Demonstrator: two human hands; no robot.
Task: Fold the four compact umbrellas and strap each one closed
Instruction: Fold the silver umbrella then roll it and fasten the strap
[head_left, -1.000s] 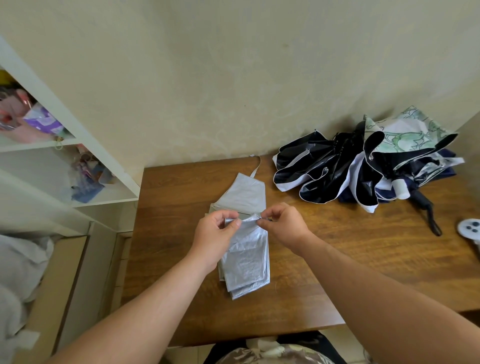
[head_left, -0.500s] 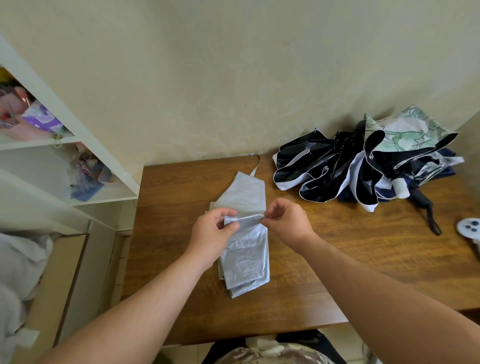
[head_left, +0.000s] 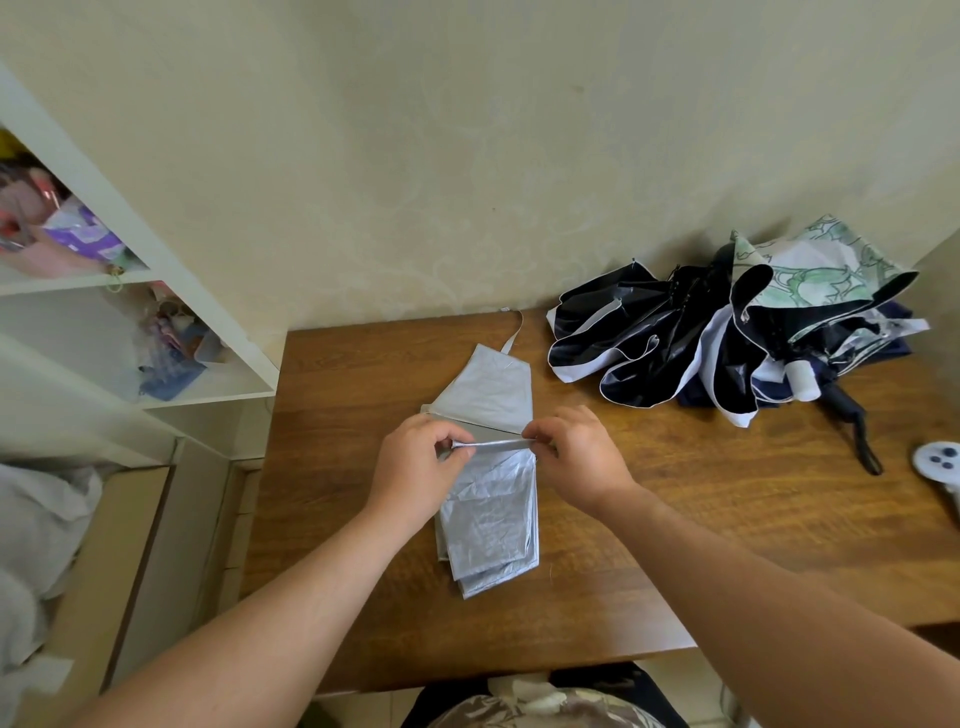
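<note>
Shelf (head_left: 156, 291): white, at far left, with small clutter inside.
Left hand (head_left: 415, 467): pinches the left end of a silver fold.
Silver umbrella (head_left: 493, 519): lies flat in the middle of the wooden table (head_left: 701, 519).
Right hand (head_left: 576, 457): pinches the right end of this fold.
Other umbrellas (head_left: 701, 338): unfolded heap, far right, well apart.
Controller (head_left: 940, 462): white, at the right edge.

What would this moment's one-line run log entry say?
stage: folding silver umbrella | left hand: pinching its fold | right hand: pinching its fold | waiting: umbrella pile unfolded | surface: table
</note>
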